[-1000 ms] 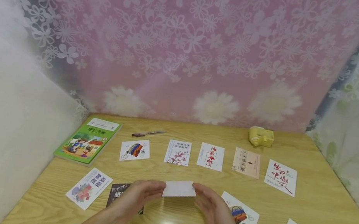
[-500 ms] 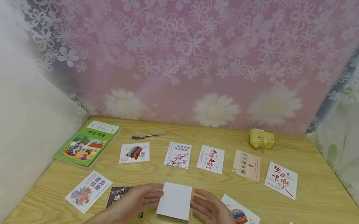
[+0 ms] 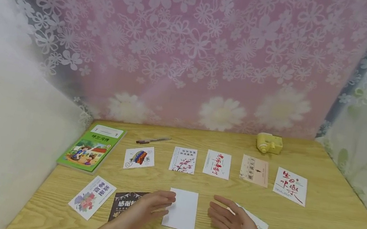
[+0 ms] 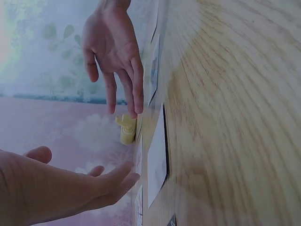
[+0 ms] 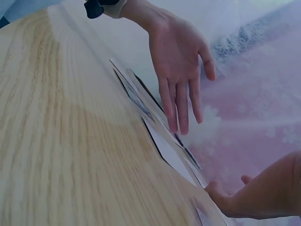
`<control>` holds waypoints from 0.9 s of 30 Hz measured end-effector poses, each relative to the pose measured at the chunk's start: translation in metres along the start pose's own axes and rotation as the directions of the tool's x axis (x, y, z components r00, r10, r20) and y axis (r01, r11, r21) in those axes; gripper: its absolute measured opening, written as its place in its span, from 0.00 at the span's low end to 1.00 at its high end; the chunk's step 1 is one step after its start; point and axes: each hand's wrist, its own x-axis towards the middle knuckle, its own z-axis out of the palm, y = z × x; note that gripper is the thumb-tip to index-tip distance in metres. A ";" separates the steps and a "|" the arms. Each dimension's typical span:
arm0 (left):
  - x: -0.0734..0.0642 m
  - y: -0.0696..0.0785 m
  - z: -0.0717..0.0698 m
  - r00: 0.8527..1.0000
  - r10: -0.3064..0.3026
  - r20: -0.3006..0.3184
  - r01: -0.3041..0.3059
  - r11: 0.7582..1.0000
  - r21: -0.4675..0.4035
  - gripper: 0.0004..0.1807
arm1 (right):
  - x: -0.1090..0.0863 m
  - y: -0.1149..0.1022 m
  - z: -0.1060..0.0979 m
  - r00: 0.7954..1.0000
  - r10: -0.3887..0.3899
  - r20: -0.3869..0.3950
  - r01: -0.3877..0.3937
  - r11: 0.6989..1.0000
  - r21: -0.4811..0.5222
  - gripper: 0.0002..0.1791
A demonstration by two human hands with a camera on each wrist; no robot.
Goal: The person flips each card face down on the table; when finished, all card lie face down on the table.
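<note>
White card (image 3: 183,215), flat on table (image 3: 209,186), long axis near to far — left hand (image 3: 146,209), right hand (image 3: 236,228), fingers loosely extended.

On the wood-grained table (image 3: 328,209) we see a green picture-covered book (image 3: 91,149) at the left, a pen (image 3: 153,140) nearby, a yellow object (image 3: 268,144) farther right, and pink flowered cloth (image 3: 177,105) behind.
</note>
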 end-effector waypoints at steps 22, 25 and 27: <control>0.073 0.011 0.071 0.993 0.023 0.114 -0.022 1.000 -0.015 0.29 | -0.070 -0.038 -0.116 0.921 -0.136 0.366 -0.089 0.839 0.537 0.41; 0.082 0.009 0.074 0.993 0.004 0.117 -0.004 1.000 -0.008 0.30 | -0.073 -0.038 -0.123 0.910 -0.104 0.401 -0.153 0.814 0.560 0.43; 0.088 0.008 0.076 0.994 -0.010 0.112 0.010 1.000 0.002 0.30 | -0.075 -0.037 -0.126 0.907 -0.081 0.414 -0.184 0.806 0.562 0.44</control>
